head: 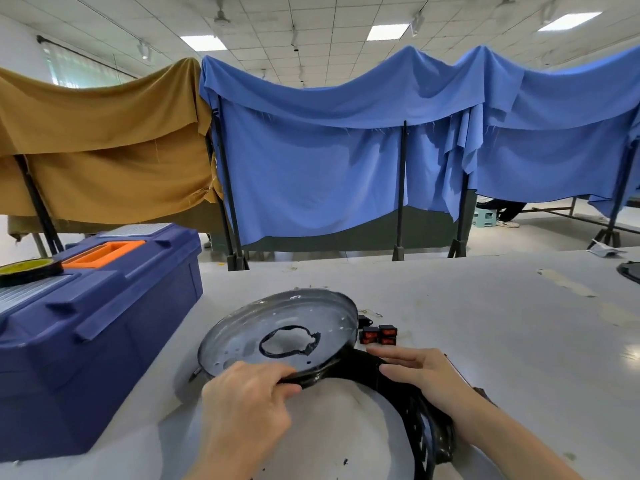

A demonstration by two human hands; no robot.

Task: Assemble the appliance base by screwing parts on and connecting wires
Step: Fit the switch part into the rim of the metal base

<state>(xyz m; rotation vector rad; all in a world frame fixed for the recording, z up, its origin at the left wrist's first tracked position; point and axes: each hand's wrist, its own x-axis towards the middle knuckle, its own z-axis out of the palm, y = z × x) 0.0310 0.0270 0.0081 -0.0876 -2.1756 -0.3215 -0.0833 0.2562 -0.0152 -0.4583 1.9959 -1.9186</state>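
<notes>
Two bare hands are working at a round, shiny metal base plate [294,313] with a black-edged central hole, tilted on the white counter [485,323], its near rim overlapping a black plastic ring [363,372]. The left hand [242,403] is gripping that rim with curled fingers; the right hand [426,379] is resting on the ring, fingers nearly straight. A dark blue plastic toolbox [104,323] is crowding the plate's left; small red rocker switches [377,336] are lying just beside its right edge, counter stretching beyond.
</notes>
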